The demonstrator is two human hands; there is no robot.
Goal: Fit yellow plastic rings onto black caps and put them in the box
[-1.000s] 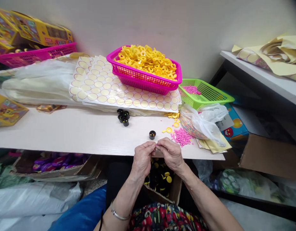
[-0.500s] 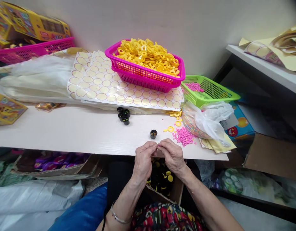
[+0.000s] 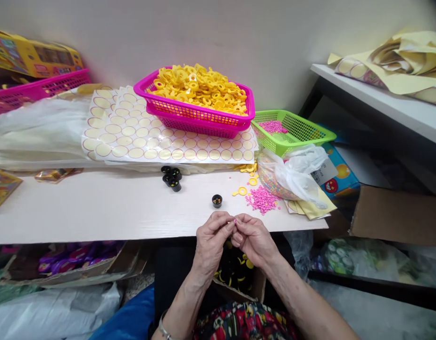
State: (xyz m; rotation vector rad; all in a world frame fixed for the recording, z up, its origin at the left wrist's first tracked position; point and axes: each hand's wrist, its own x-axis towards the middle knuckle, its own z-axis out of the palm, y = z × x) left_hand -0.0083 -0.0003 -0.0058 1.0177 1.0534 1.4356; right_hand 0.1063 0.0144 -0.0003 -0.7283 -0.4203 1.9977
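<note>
At the table's front edge my left hand (image 3: 213, 243) and my right hand (image 3: 254, 238) meet, thumbs and fingertips pinched together. Between the fingertips shows a tiny pink piece (image 3: 234, 221), gripped from both sides; anything else in the fingers is hidden. Just beyond them a small black cup (image 3: 217, 201) stands upright with small orange bits inside. To its right lies a pile of small pink pieces (image 3: 263, 199), with a yellow ring with a tab (image 3: 242, 191) beside it. Several black cups (image 3: 172, 177) are clustered farther left.
A pink basket (image 3: 200, 106) heaped with yellow rings rests on sticker sheets (image 3: 133, 141). Behind the pile are a green basket (image 3: 296, 130) and a plastic bag of coloured beads (image 3: 274, 177). Below my hands sits a carton (image 3: 262, 283) of black and yellow parts.
The camera view has shifted, so the table things appear farther left. My hands stay together at the table edge, fingers slightly rearranged around the pink piece.
</note>
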